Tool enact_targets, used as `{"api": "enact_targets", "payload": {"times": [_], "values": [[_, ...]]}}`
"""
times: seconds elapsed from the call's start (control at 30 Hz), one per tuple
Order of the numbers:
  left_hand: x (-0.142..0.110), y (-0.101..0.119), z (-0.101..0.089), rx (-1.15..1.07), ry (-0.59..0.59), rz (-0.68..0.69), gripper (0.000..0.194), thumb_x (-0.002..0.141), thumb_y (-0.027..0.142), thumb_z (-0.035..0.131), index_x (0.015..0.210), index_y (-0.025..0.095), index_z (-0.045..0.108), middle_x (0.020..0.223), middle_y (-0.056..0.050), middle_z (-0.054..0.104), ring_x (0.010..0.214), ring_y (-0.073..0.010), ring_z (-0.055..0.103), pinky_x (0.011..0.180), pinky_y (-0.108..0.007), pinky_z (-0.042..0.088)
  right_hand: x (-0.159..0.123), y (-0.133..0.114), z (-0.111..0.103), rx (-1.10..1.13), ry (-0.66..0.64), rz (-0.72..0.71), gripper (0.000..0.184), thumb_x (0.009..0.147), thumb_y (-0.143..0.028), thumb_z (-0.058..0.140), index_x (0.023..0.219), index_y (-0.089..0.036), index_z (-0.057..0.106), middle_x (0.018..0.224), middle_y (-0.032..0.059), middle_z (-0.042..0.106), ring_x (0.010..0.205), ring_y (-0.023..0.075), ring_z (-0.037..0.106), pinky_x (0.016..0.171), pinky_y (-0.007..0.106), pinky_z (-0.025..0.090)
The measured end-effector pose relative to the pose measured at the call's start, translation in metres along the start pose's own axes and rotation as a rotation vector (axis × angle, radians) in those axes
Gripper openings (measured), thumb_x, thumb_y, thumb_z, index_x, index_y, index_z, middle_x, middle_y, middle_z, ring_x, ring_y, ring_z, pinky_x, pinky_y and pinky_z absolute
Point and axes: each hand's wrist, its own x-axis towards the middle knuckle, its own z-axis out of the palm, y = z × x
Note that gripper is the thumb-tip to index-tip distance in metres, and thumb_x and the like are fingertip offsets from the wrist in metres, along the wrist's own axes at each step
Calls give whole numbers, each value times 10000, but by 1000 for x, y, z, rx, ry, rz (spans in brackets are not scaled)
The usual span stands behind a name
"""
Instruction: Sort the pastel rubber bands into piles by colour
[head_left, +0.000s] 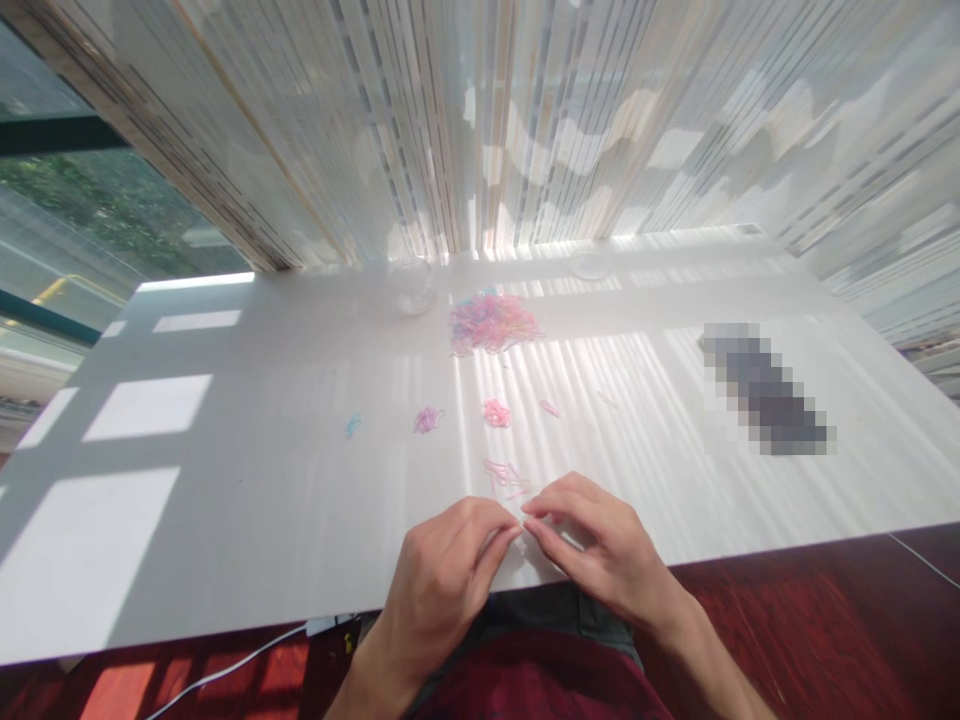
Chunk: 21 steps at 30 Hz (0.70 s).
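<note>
My left hand [442, 580] and my right hand [600, 540] meet at the fingertips just behind the table's front edge. Their thumbs and fingers pinch close together, and anything thin between them is too small to make out. Just beyond them lies a loose tangle of pink rubber bands [506, 476]. Farther off are a small pink clump [496, 413], a lilac clump [427, 420] and a few blue bands [352, 425]. A large heap of pastel pink and blue rubber bands [491, 323] sits toward the back.
The white table [262, 480] holds a clear glass jar [411, 285], a round clear dish [590, 266] and a pixelated, blurred patch [765, 390]. Striped curtains [480, 120] rise behind it. A white cable [225, 665] crosses the reddish wood floor below.
</note>
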Motion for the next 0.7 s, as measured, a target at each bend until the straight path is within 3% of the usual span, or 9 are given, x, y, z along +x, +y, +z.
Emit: {"api": "enact_targets", "payload": {"times": [0.1,0.23,0.33,0.5,0.7], "values": [[-1,0,3,-30,6,-9,82,1021,156,566,1039,216,618,916,-2,710,812,-127,689,746,-218,518,-2,-1,1,-9,-24,21,85,975,-165,639,1002,-222,696,859,18,704,783,138,661,722,247,540],[-1,-7,3,-27,33,-7,89,1014,178,577,1082,215,620,949,-15,711,713,-114,645,670,-211,518,-1,0,-8,-58,17,59,123,975,-175,617,1033,-227,713,885,26,717,789,144,670,714,252,546],[1,-16,-1,34,67,-3,94,1006,205,591,1093,212,626,979,-27,709,653,-110,604,626,-219,510,7,10,-28,-134,143,129,112,953,-226,631,1003,-236,731,905,26,738,751,152,660,655,260,532],[2,-27,-5,115,123,18,89,1001,179,572,1057,216,632,949,-18,704,725,-126,652,628,-220,503,27,36,-61,-273,490,410,192,862,-399,696,875,-219,761,878,41,766,644,168,629,647,317,540],[1,-25,-4,151,107,19,98,1007,177,550,1053,221,625,941,-10,710,755,-137,667,622,-231,493,40,53,-68,-358,523,402,313,838,-483,671,893,-199,790,876,71,770,651,185,622,663,347,530]]}}
